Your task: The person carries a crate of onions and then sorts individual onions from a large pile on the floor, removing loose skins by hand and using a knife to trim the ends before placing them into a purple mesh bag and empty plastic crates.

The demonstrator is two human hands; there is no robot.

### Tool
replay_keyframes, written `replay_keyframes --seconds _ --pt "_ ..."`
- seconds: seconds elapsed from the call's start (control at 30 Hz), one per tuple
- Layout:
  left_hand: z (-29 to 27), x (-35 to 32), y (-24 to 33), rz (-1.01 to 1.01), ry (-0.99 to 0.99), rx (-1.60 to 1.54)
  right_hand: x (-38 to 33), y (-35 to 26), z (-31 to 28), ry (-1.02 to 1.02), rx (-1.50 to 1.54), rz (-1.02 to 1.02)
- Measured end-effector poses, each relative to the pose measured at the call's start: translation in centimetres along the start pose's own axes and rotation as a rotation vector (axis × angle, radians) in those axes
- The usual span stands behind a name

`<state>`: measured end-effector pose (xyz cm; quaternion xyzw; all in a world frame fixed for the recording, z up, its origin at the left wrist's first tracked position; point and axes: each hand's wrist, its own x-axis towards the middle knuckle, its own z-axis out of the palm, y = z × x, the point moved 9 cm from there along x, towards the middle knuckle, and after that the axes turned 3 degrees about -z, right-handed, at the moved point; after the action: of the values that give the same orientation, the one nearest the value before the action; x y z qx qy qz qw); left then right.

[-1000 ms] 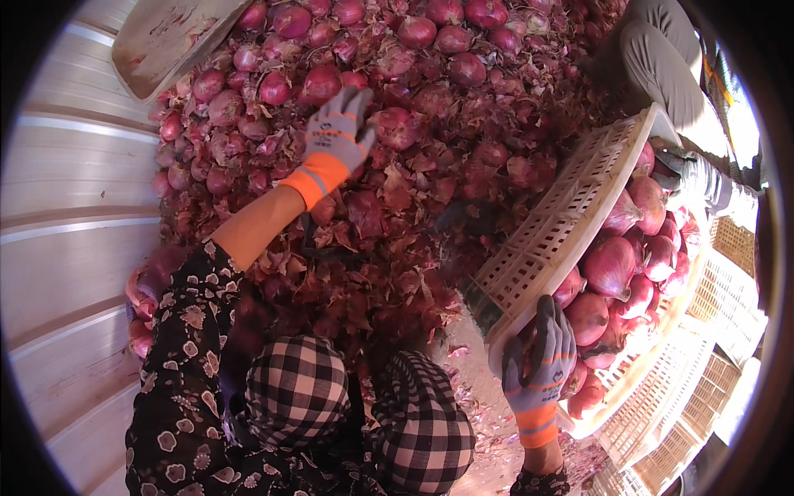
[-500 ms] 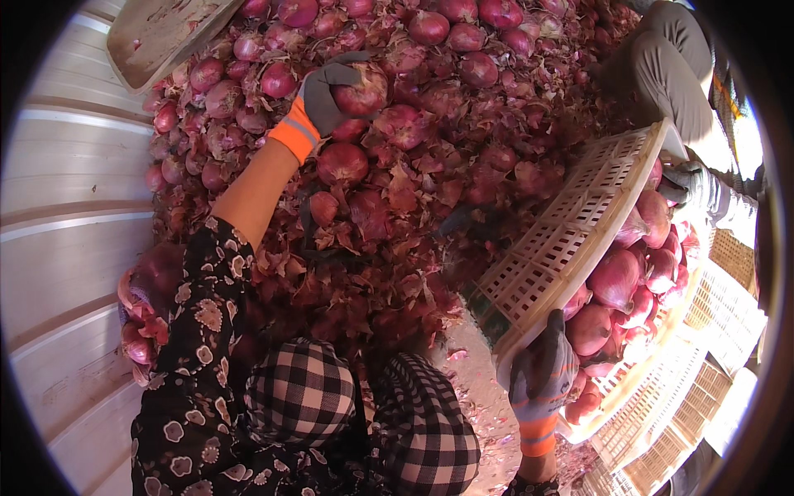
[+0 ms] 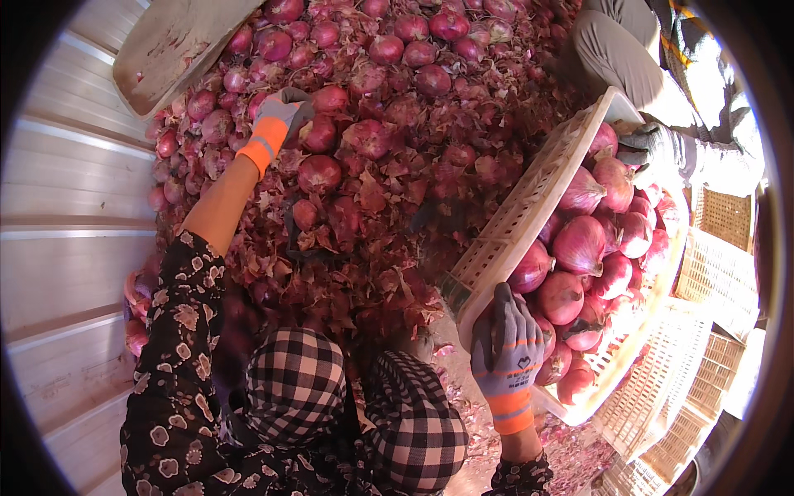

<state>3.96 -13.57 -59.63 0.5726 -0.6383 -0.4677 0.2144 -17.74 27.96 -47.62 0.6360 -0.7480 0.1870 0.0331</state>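
Note:
My left hand (image 3: 281, 117), in a grey glove with an orange cuff, reaches over the pile of red onions. Its fingers are curled beside a red onion (image 3: 318, 133); whatever may be inside them is hidden. My right hand (image 3: 507, 351), gloved the same way, grips the near corner of a pale plastic crate (image 3: 529, 198). Large red onions (image 3: 577, 245) fill the tilted crate. At its far end, another person's gloved hand (image 3: 649, 147) is on the rim.
Loose onion skins (image 3: 364, 273) cover much of the pile. A worn scoop-like tray (image 3: 178, 50) lies at the upper left beside a ribbed pale wall (image 3: 74, 264). The other person's bent leg (image 3: 624, 66) is upper right. More pale crates (image 3: 662, 376) stand at the right.
My left hand has let go of an onion, which now lies on the pile, and moved left. The crate has tipped more level and come left, showing more onions inside.

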Motion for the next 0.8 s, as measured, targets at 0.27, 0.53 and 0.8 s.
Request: replay_keyframes --seconds 0.27,0.53,0.8 --pt "4.6 12.0 4.7 0.284 0.237 0.696 0.9 -0.3 0.7 -0.128 0.116 -0.038" --pt "15.0 18.6 9.1 0.314 0.231 0.774 0.7 -0.1 0.5 -0.113 0.069 0.01" --pt "14.1 7.6 7.0 0.283 -0.01 0.712 1.2 1.1 0.0 -0.065 0.148 0.001"
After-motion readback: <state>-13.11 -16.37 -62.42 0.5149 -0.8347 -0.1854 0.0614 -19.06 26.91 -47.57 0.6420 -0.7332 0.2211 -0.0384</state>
